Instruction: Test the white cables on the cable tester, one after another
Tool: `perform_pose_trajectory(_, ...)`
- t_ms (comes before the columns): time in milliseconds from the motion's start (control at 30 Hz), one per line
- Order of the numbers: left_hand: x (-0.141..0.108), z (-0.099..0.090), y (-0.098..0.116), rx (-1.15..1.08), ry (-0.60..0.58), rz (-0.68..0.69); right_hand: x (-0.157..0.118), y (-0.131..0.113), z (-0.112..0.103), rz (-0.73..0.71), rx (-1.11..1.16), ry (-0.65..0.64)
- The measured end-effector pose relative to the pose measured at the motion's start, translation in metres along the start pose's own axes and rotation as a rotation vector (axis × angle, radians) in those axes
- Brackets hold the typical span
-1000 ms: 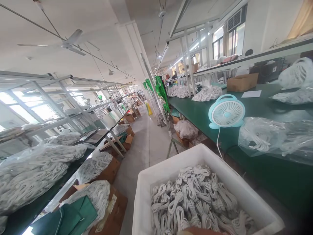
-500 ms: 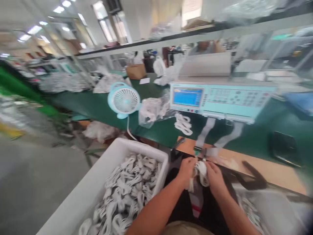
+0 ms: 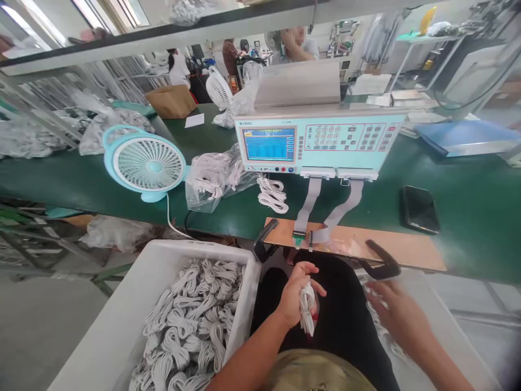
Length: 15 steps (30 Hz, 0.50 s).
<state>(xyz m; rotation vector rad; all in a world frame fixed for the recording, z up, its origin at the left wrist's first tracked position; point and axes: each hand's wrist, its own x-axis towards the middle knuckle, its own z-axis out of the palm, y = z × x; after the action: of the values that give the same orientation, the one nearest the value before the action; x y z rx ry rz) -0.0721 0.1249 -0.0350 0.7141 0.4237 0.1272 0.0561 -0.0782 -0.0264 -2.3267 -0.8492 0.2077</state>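
A bundle of white cable rests against the palm of my left hand, above my lap, with several fingers spread and the grip loose. My right hand is off to the right, over a pale bin with white cables in it; motion blurs its fingers, and I cannot make out whether they hold anything. Ahead, two grey ribbon cables run from the light-blue tester to small connectors at the front edge of a wooden board.
A white bin full of bundled cables stands at the left. On the green table are a blue fan, a bagged bundle, loose white cables and a phone. Black clamps grip the board.
My hands have parted: the left keeps the white bundle, while the right has moved right over the pale bin. The bundle has come away from the connectors. The view has turned right.
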Motion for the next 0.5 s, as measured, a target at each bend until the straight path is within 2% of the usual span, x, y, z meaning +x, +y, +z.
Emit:
perform_pose_trajectory(100,-0.003,0.005,-0.003,0.078,-0.086,-0.046,-0.001,-0.038,0.018,-0.127,0.217,-0.197)
perform_pose_trajectory(167,-0.005,0.007,-0.003,0.128,-0.086,-0.041,0.003,-0.063,0.030,-0.160,0.340,-0.247)
perform_pose_trajectory(233,-0.009,0.008,-0.001,0.191,-0.079,-0.024,0.008,-0.077,0.035,-0.190,0.435,-0.289)
perform_pose_trajectory(367,-0.016,0.008,0.007,0.334,-0.072,0.015,0.019,-0.078,0.033,-0.221,0.606,-0.457)
perform_pose_trajectory(500,-0.020,0.011,0.011,0.393,-0.072,0.019,0.027,-0.076,0.029,-0.263,0.569,-0.532)
